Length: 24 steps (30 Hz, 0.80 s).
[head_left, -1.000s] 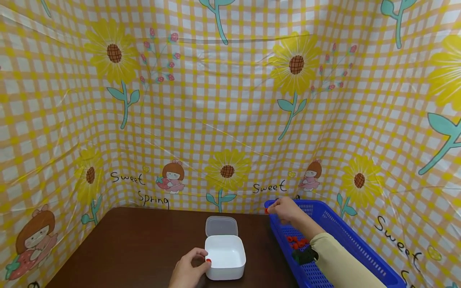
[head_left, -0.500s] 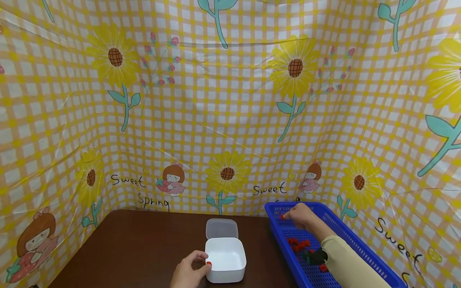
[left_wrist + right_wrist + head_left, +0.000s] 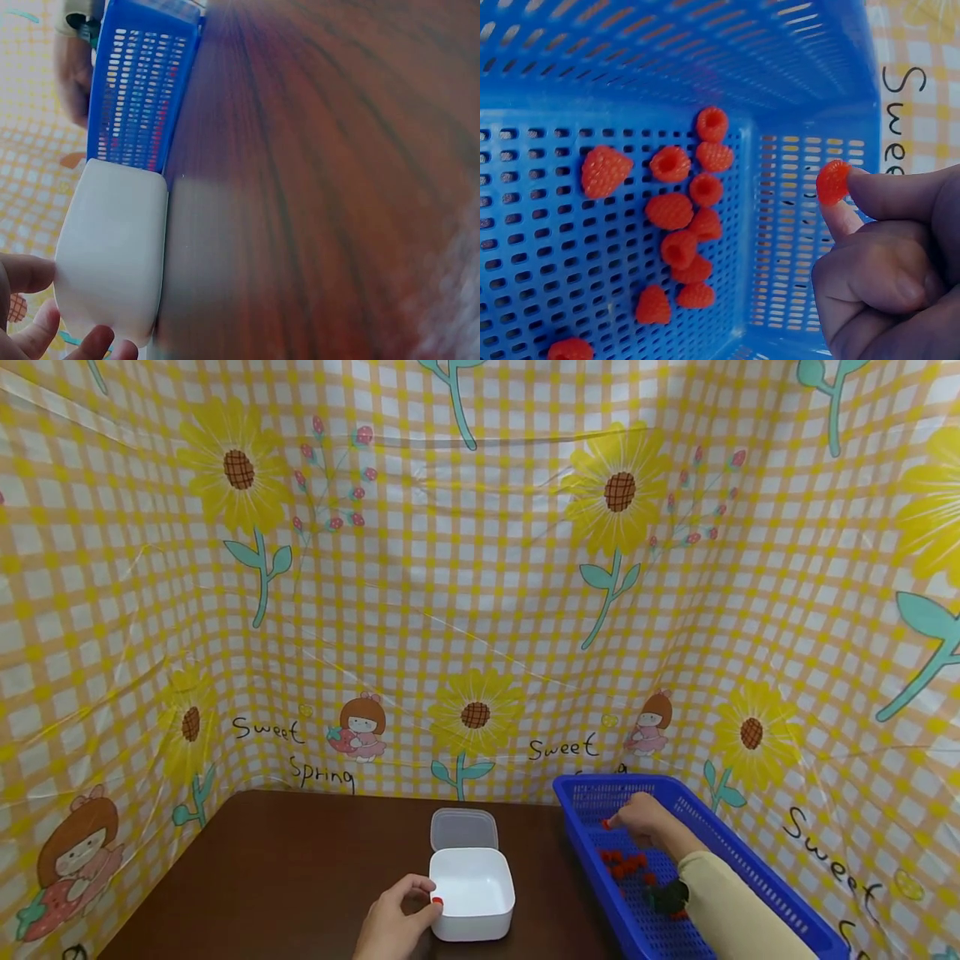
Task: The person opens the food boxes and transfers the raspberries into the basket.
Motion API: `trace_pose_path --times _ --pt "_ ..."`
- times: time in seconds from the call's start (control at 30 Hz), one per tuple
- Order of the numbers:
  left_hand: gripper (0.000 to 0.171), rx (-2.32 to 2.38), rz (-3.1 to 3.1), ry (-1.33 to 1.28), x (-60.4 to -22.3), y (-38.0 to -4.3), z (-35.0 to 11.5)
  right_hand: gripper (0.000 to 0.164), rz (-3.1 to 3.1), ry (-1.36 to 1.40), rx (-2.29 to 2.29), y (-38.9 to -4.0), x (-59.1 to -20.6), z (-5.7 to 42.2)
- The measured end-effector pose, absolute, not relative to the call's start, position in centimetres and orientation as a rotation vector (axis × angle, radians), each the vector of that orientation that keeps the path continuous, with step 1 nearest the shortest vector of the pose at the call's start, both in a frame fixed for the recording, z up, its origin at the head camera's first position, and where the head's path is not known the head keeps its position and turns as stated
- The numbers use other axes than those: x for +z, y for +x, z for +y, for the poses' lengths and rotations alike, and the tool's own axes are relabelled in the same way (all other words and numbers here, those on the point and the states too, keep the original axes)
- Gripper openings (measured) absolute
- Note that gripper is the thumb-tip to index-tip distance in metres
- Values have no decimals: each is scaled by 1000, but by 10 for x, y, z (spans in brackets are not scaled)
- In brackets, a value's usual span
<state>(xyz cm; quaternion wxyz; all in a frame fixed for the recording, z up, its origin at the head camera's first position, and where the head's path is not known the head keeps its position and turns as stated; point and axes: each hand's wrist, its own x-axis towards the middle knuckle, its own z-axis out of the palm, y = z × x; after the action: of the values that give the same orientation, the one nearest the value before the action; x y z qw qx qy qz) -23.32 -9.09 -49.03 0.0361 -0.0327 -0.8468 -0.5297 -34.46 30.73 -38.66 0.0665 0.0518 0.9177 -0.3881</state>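
My right hand (image 3: 643,818) pinches a red raspberry (image 3: 832,182) between thumb and fingertip, over the far end of the blue basket (image 3: 757,860). Several more raspberries (image 3: 670,211) lie on the basket's slotted floor, some with their hollow ends showing. At the table's front, my left hand (image 3: 396,918) grips the left side of a white square box (image 3: 472,930), which stands upright with its top uncovered. A small red spot shows beside the left thumb at the box's rim. In the left wrist view, fingers bend around the lower end of the box (image 3: 112,247).
A translucent lid (image 3: 463,829) lies on the dark brown table (image 3: 322,852), just behind the box. The long basket stands to the right of the box, with a strip of table between them. A yellow checked cloth (image 3: 420,610) with sunflowers hangs around the back and sides.
My right hand, pinching the raspberry, has moved right and toward me, from the basket's far left rim to inside the basket. My left hand and the box have stayed in place.
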Motion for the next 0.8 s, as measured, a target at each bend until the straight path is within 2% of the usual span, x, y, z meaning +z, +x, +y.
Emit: trace_pose_path --times 0.07,0.1,0.3,0.37,0.5,0.63,0.8 --pt "20 -1639 -2597 -105 -490 -233 -91 12 2785 155 -1135 -345 -388 310" --pt "21 -1644 -2596 -108 -490 -233 -91 9 2784 148 -1134 -346 -389 311" --pt "21 -1636 -2589 -114 -490 -235 -90 9 2783 113 -1165 -347 -387 311" --pt "21 -1626 -2589 -114 -489 -235 -89 11 2799 119 -1168 -347 -385 310" --pt "20 -1616 -2594 -106 -487 -235 -89 31 2805 124 -1168 -347 -382 307" --pt "20 -1607 -2602 -95 -487 -234 -89 25 2782 84 -1204 -345 -380 303" --pt "20 -1627 -2608 -78 -487 -233 -90 28 2752 -2 -1236 -341 -373 290"
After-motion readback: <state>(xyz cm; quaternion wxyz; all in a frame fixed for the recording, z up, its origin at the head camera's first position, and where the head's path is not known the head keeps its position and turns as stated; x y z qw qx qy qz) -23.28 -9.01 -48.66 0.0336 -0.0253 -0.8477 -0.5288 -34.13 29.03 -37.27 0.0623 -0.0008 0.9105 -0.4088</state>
